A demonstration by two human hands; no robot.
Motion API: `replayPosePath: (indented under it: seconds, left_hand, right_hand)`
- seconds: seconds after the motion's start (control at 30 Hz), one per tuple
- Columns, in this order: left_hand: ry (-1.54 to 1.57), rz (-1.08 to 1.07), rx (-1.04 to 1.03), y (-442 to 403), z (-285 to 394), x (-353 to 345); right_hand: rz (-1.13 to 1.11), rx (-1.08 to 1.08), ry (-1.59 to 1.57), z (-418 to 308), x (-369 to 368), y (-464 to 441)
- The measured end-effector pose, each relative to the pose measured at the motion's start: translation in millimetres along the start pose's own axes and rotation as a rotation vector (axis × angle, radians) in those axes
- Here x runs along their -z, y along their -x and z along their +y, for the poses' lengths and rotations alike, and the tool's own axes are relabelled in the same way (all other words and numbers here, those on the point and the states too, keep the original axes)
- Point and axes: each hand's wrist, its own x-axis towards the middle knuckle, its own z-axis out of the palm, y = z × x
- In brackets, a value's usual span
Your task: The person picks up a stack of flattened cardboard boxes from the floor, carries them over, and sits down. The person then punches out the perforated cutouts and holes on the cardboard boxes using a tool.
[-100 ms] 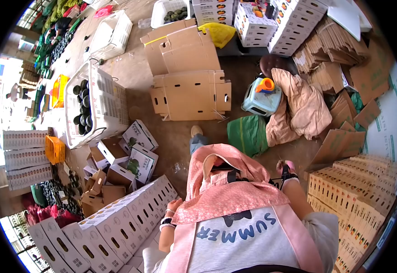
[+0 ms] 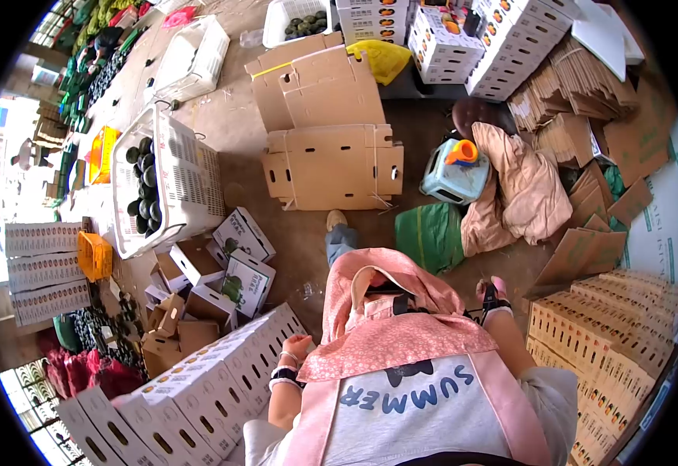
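My left hand hangs at my left side, beside a row of white cartons. Its fingers are loosely curled, with nothing visible in them, and a band and bracelet circle the wrist. On my other side, my right hand hangs low with thumb and fingers apart and a dark strap around it; I see nothing held. A pink apron covers my front. Ahead of my foot, an unfolded brown cardboard box lies on the floor. A green sack lies forward of my right hand.
A white crate of dark green round produce stands at left, near jumbled cartons. Forward right are a pale blue container and a beige cloth. Stacked printed boxes rise on my right; flattened cardboard is piled beyond.
The view has turned slightly, so the floor objects ahead appear a little further right and lower. Both hands stay hanging at my sides in much the same pose.
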Motion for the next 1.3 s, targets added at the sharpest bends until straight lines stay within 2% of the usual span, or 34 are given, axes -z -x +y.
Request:
replayPosePath:
  seconds: [0.07,0.1,0.13,0.2,0.23,0.3,0.33,0.37,0.4,0.43,0.5,0.53,0.67,0.73,0.8,0.9,1.0,1.03,1.07,1.1,1.13,1.17,1.23,1.27,1.3]
  left_hand:
    - [-0.068,0.027,0.04,11.7,44.5,15.5]
    - [0.016,0.021,-0.006,-39.0,66.4,36.2]
    - [0.006,0.011,-0.057,-54.2,75.2,41.7]
    - [0.044,0.025,0.095,-69.8,93.0,64.1]
    - [0.149,-0.02,0.068,-95.9,100.8,84.8]
    - [-0.044,-0.046,-0.253,-148.1,105.0,110.3]
    - [-0.131,-0.053,-0.431,-170.5,117.7,115.0]
    - [-0.035,-0.032,-0.302,-156.3,152.6,117.2]
    - [0.058,0.001,-0.173,-141.1,198.4,122.1]
    - [-0.004,-0.02,-0.203,-167.2,207.4,126.3]
    - [-0.202,-0.01,-0.214,-205.8,241.1,131.7]
    - [-0.341,0.007,-0.185,-221.2,265.8,126.7]
    - [-0.695,0.134,-0.301,-318.0,328.7,105.8]
    - [-0.545,0.129,-0.414,-366.1,346.4,70.7]
    - [-0.328,0.057,-0.509,-375.5,394.2,34.6]
    - [-0.369,0.228,-0.716,-430.5,415.2,-1.8]
    - [-0.059,0.186,-0.599,-497.2,432.3,-9.6]
    - [0.033,0.171,-0.519,-517.0,438.5,-5.1]
    - [0.18,0.282,-0.68,-552.4,426.0,-12.6]
    - [0.143,0.349,-0.66,-566.9,430.0,-9.2]
    - [0.218,0.308,-0.621,-561.2,442.3,-9.3]
    - [0.292,0.27,-0.58,-552.1,452.7,-9.6]
    - [0.18,0.352,-0.604,-559.6,452.3,-6.9]
    - [0.129,0.393,-0.621,-563.0,452.1,-7.6]
    - [0.195,0.365,-0.633,-564.5,450.6,-5.8]
  right_hand:
    - [0.059,0.01,0.104,14.3,-23.7,42.0]
    - [0.032,0.044,0.097,25.5,-76.2,37.2]
    - [0.053,0.072,0.172,29.5,-86.7,32.7]
    - [0.127,0.105,0.318,36.7,-85.5,6.4]
    - [0.299,0.022,0.538,29.4,-84.7,-73.1]
    - [0.409,0.4,0.792,57.7,-179.5,51.7]
    - [0.247,0.534,0.756,63.4,-222.7,79.2]
    - [0.101,0.526,0.717,56.9,-232.1,38.6]
    - [0.013,0.458,0.728,71.0,-272.4,67.3]
    - [-0.254,0.387,0.79,65.4,-289.1,49.5]
    - [-0.247,0.47,0.923,81.7,-363.7,70.3]
    - [-0.269,0.465,0.996,84.1,-391.0,57.2]
    - [-0.32,0.364,1.165,111.1,-485.9,5.2]
    - [-0.255,0.373,1.289,128.9,-513.6,-28.7]
    - [-0.287,0.438,1.276,135.0,-540.5,-45.6]
    - [-0.351,0.588,1.147,148.7,-553.0,-96.2]
    - [-0.302,0.721,0.836,156.1,-552.0,-148.0]
    - [-0.257,0.789,0.854,154.9,-557.4,-155.3]
    - [-0.207,0.85,0.877,154.3,-554.9,-164.2]
    - [-0.198,0.929,0.879,154.1,-555.6,-168.1]
    - [-0.226,0.97,0.782,157.0,-560.0,-161.0]
    - [-0.217,0.981,0.738,158.7,-562.2,-164.1]
    - [-0.268,0.938,0.651,157.2,-564.9,-174.3]
    - [-0.243,1.003,0.71,158.0,-562.3,-180.8]
    - [-0.244,0.962,0.687,160.6,-564.1,-179.0]
